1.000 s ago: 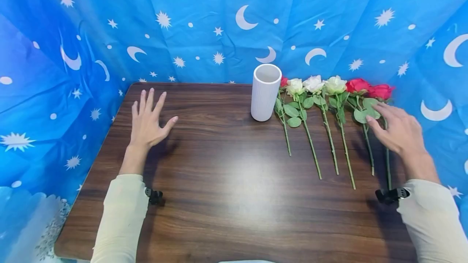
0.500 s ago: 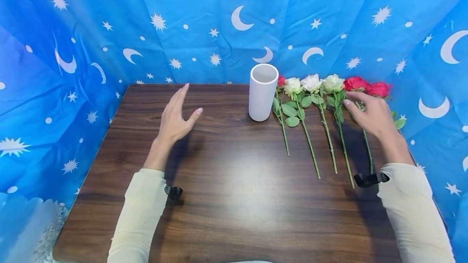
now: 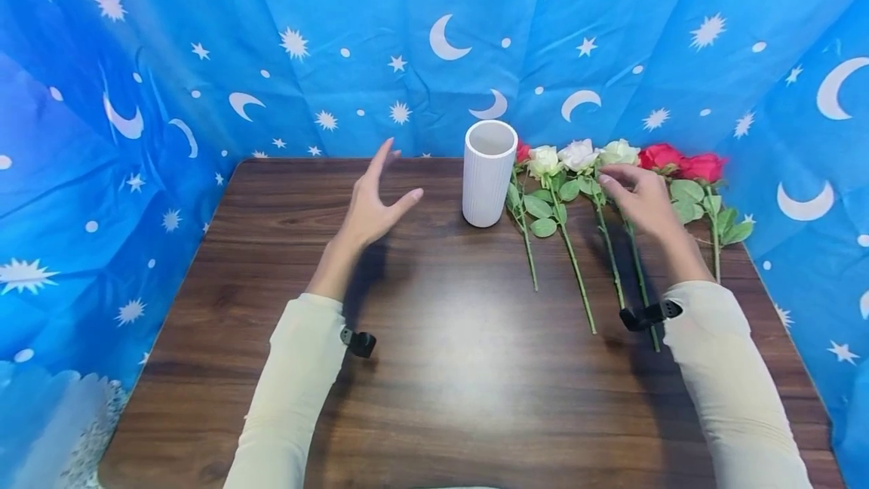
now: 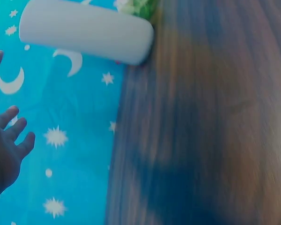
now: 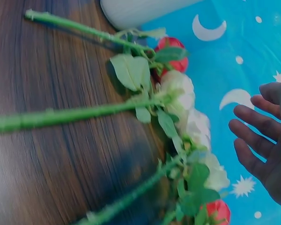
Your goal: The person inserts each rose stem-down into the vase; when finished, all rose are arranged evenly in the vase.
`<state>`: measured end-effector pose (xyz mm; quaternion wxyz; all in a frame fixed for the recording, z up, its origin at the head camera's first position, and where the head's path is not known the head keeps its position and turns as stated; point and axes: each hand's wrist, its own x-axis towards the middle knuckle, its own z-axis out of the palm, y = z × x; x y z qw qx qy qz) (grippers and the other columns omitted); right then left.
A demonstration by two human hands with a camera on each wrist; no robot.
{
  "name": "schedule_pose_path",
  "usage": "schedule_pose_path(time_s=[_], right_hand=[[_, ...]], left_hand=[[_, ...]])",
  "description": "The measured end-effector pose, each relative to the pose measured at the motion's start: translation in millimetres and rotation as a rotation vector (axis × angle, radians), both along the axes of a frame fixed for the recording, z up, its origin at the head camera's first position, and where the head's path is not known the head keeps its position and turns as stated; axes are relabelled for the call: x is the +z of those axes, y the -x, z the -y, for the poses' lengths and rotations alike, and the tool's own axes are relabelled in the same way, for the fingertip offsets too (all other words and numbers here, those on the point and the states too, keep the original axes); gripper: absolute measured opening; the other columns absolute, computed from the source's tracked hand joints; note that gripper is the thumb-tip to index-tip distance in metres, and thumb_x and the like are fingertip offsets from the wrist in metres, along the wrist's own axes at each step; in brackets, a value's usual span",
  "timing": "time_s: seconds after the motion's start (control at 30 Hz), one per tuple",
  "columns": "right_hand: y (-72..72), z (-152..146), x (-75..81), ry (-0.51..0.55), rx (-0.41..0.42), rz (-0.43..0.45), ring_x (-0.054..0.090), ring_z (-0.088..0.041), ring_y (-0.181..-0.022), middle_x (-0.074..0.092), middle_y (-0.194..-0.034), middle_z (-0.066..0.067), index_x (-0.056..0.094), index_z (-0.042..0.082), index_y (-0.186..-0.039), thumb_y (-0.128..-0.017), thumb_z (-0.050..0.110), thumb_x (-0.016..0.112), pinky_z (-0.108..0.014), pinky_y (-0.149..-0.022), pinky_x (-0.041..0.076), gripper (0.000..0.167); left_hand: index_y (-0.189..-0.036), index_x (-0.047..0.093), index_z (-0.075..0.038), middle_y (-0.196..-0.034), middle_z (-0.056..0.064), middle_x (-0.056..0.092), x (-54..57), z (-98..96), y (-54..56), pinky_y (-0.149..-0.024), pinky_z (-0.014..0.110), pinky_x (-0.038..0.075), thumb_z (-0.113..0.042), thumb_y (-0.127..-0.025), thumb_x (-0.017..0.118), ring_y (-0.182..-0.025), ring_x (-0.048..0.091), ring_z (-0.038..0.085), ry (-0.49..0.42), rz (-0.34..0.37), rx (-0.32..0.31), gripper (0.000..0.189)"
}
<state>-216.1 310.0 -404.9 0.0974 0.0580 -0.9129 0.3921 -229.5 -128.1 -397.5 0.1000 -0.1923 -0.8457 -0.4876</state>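
A white ribbed vase (image 3: 489, 181) stands upright near the table's back edge. My left hand (image 3: 372, 208) is in the air to its left, thumb spread from the fingers, holding nothing. In the left wrist view the vase (image 4: 84, 32) appears sideways, apart from the fingers (image 4: 19, 133). To the right of the vase lie several roses in a row, including a white rose (image 3: 578, 155), a cream rose (image 3: 543, 162) and a red rose (image 3: 703, 167). My right hand (image 3: 641, 196) hovers over the stems in the middle of the row, fingers loosely bent and empty.
The roses' green stems (image 3: 577, 278) point toward the front of the dark wooden table (image 3: 434, 398). A blue curtain (image 3: 380, 36) with moons and stars hangs right behind the table and along both sides. Small black cameras sit at both wrists.
My left hand has moved right, toward the vase, and turned side-on. My right hand has moved left from over the red roses to the middle of the row. Vase and roses stay put.
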Motion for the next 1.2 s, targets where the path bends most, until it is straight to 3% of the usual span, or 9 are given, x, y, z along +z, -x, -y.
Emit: schedule_pose_path(time_s=[0.27, 0.53, 0.63, 0.73, 0.87, 1.0, 1.1, 1.2], right_hand=[[10.7, 27.0, -1.8, 0.05, 0.024, 0.092, 0.049, 0.017, -0.09, 0.066, -0.129, -0.03, 0.064, -0.003, -0.132, -0.105, 0.027, 0.055, -0.011, -0.081, 0.042, 0.042], [19.3, 39.1, -11.8, 0.024, 0.061, 0.184, 0.061, -0.026, -0.113, 0.064, -0.134, -0.028, 0.062, -0.007, -0.131, -0.106, 0.024, 0.05, -0.015, -0.084, 0.042, 0.042], [24.2, 46.2, -14.7, 0.024, 0.072, 0.207, 0.061, -0.034, -0.117, 0.064, -0.133, -0.029, 0.061, -0.007, -0.133, -0.106, 0.023, 0.05, -0.017, -0.086, 0.043, 0.042], [30.5, 56.2, -15.0, 0.053, 0.083, 0.23, 0.064, -0.027, -0.111, 0.064, -0.132, -0.03, 0.06, -0.008, -0.134, -0.105, 0.022, 0.052, -0.015, -0.084, 0.044, 0.042], [37.6, 65.0, -16.0, 0.141, 0.092, 0.292, 0.064, 0.003, -0.087, 0.062, -0.132, -0.034, 0.057, -0.01, -0.136, -0.105, 0.02, 0.052, -0.01, -0.076, 0.049, 0.044], [41.4, 67.8, -18.3, 0.277, 0.091, 0.396, 0.062, 0.015, -0.078, 0.061, -0.134, -0.034, 0.05, -0.013, -0.141, -0.106, 0.019, 0.049, -0.011, -0.081, 0.056, 0.047], [44.6, 68.7, -21.1, 0.378, 0.076, 0.463, 0.066, 0.011, -0.08, 0.073, -0.115, -0.015, 0.047, -0.013, -0.143, -0.106, 0.017, 0.05, -0.012, -0.084, 0.057, 0.048], [49.4, 71.1, -22.4, 0.452, 0.082, 0.465, 0.068, 0.008, -0.079, 0.071, -0.09, 0.013, 0.045, -0.017, -0.142, -0.105, 0.013, 0.05, -0.012, -0.082, 0.057, 0.048]], left_hand=[[-0.16, 0.031, -0.015, -0.16, 0.011, 0.045, 15.9, -46.3, 15.1, -0.127, 0.045, 0.03, -0.03, -0.087, 0.075, -0.152, 0.039, 0.023, -0.096, 0.067, -0.053, 0.087], [-0.16, 0.032, -0.015, -0.165, 0.006, 0.038, 26.4, -83.6, 24.8, -0.129, 0.04, 0.028, -0.033, -0.085, 0.079, -0.155, 0.033, 0.017, -0.109, 0.159, -0.099, 0.09], [-0.161, 0.029, -0.015, -0.165, 0.008, 0.038, 27.1, -92.4, 26.2, -0.128, 0.041, 0.03, -0.032, -0.084, 0.08, -0.154, 0.034, 0.018, -0.132, 0.181, -0.106, 0.094], [-0.161, 0.027, -0.015, -0.164, 0.008, 0.038, 27.7, -97.7, 28.1, -0.126, 0.042, 0.034, -0.029, -0.082, 0.082, -0.153, 0.036, 0.019, -0.161, 0.191, -0.106, 0.098], [-0.162, 0.025, -0.012, -0.163, 0.01, 0.039, 28.0, -103.3, 30.7, -0.124, 0.043, 0.037, -0.027, -0.08, 0.085, -0.151, 0.04, 0.022, -0.192, 0.202, -0.122, 0.103], [-0.161, 0.026, -0.009, -0.161, 0.013, 0.041, 27.3, -109.9, 33.1, -0.121, 0.042, 0.04, -0.026, -0.078, 0.087, -0.146, 0.045, 0.025, -0.204, 0.213, -0.125, 0.105], [-0.16, 0.028, -0.008, -0.157, 0.014, 0.046, 27.3, -115.0, 35.7, -0.116, 0.038, 0.046, -0.027, -0.076, 0.089, -0.138, 0.053, 0.024, -0.193, 0.218, -0.114, 0.105], [-0.159, 0.031, -0.008, -0.151, 0.014, 0.052, 29.2, -119.4, 39.9, -0.109, 0.035, 0.05, -0.026, -0.076, 0.089, -0.129, 0.058, 0.024, -0.191, 0.2, -0.104, 0.103]])
